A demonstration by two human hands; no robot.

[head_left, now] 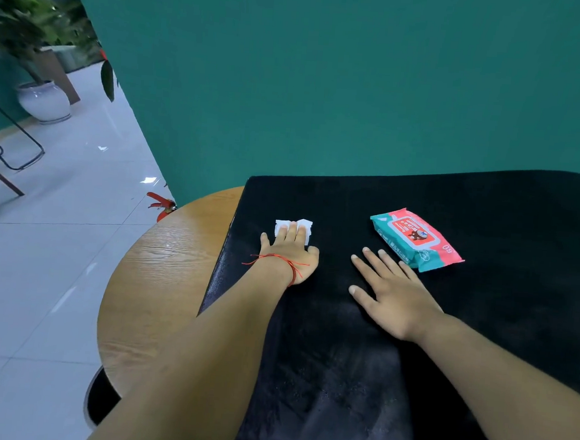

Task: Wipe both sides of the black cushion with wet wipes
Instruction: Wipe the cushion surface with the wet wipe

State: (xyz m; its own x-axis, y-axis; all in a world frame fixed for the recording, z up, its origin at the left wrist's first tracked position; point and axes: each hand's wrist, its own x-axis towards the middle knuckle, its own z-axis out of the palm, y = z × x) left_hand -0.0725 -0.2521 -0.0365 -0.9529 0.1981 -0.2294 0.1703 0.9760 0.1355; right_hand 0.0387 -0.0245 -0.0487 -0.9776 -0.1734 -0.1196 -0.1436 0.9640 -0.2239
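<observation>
Black cushion (336, 367) lies flat on our round wooden table (161, 279), covering all but the table's left side. Our left hand (288, 255), a red string (280, 261) round its wrist, presses a white wet wipe (293, 226) onto the cushion near its far left corner; the fingers lie straight over the wipe, so that grip is open. Our right hand (391, 295) rests palm down on the cushion with fingers spread, its grip open and holding nothing. A teal and red pack of wipes (417, 240) lies on the cushion just beyond those fingertips. Behind stands a green wall (325, 85).
</observation>
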